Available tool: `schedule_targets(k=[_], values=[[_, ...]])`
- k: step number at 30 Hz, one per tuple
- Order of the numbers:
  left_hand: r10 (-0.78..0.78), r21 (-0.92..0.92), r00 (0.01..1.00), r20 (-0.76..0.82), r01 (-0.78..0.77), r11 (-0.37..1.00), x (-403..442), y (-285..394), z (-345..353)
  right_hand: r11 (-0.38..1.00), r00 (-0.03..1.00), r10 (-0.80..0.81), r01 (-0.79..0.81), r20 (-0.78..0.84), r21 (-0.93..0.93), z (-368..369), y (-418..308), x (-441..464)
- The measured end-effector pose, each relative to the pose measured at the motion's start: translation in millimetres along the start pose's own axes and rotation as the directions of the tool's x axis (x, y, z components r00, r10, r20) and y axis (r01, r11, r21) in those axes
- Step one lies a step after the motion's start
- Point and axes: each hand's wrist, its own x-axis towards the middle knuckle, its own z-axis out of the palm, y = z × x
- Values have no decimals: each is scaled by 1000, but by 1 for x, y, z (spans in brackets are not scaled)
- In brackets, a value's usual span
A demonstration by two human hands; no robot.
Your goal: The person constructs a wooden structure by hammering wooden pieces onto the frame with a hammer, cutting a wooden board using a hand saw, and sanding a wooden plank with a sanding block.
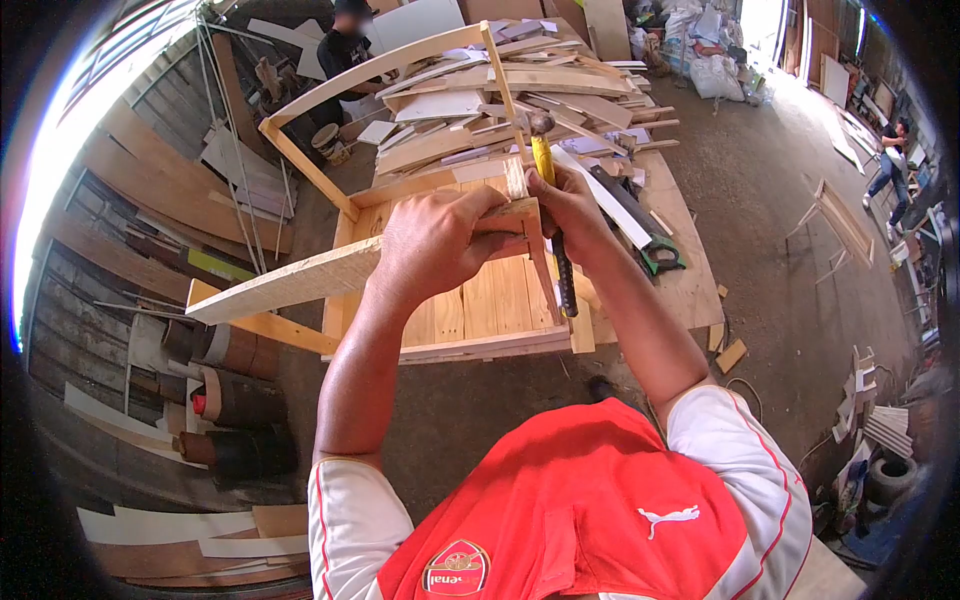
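So we've got our left hand [435,240] wrapped around the end of a board [300,283], with the fingers bent over its corner. The board is up above the slatted floor of a wooden frame [490,305], and its other end is right by one of the legs [265,328]. Can't tell if it's actually joined there.

Our right hand [575,215] is just beside the left, clutching a hammer [543,160] with the head up and the black end of the handle pointing down toward us. The thumb is up close to that same corner.

The frame sits on the near part of the bench [685,290]. A green-handled saw [660,255] lies on the bench to the right, and a big pile of scrap wood [560,80] covers the back. One person [345,55] is past the pile, another [888,170] is way over right.
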Motion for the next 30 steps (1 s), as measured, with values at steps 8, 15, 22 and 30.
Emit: schedule_targets(k=[8,15,22,30], values=[[103,18,991,-85,-102,995,13,6,-13,1000,999,-23,23,-39,-4,4,-1,-4],[294,-169,954,56,-281,945,40,-16,-3,996,997,-57,60,-58,63,11,-3,-7],[313,-305,937,156,-256,917,47,-19,-6,996,995,-82,83,-52,21,5,2,-10],[288,-351,936,204,-205,914,46,-19,-7,990,990,-137,137,-33,15,-2,12,-45]])
